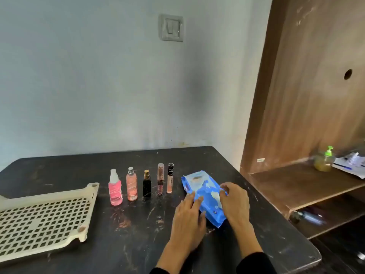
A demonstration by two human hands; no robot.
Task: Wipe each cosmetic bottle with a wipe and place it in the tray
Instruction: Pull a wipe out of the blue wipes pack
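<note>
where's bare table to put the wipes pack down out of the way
Bare table lies behind the tray, left of the bottles; more in front of them, between tray and left hand. Crowded: the bottle row beside the pack.

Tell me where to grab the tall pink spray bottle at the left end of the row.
Grip the pink spray bottle around its mid-body, coming from the front or its open left side. It stands upright, the cap is narrower than the body, and the peach bottle stands close on its right, so that side looks tight.
</note>
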